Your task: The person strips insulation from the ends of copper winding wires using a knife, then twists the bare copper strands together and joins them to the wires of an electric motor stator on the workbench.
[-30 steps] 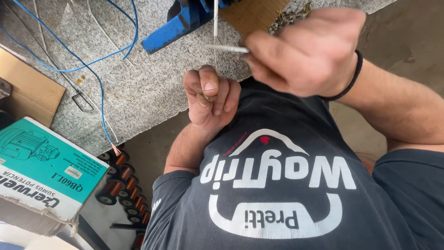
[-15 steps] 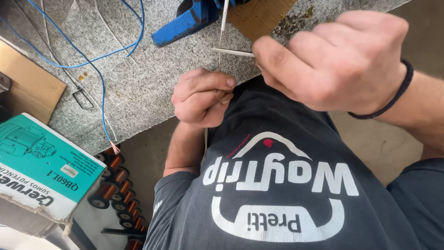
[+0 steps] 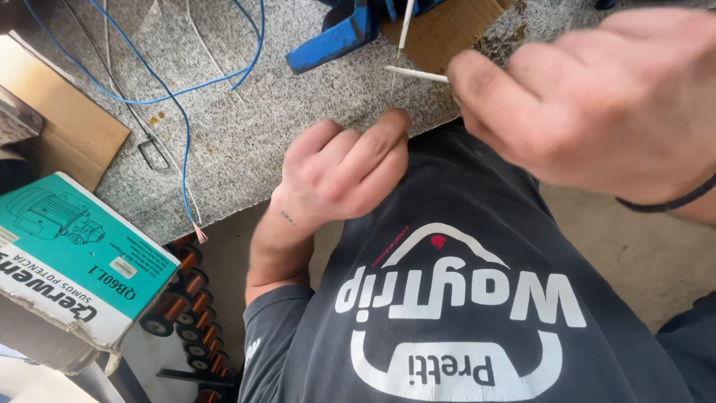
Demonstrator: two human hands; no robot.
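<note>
Right hand (image 3: pixel 597 104): upper right of frame, fingers pinched shut on thin white sleeve (image 3: pixel 416 73).
Left hand (image 3: pixel 343 172): centre, curled into a loose fist at surface (image 3: pixel 246 142) edge; contents hidden.

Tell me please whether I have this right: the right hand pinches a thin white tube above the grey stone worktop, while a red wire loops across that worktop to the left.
Not quite: the wire looping across the grey stone worktop is blue, not red, as the head view shows. The rest holds: the right hand pinches a thin white tube above that worktop.
</note>
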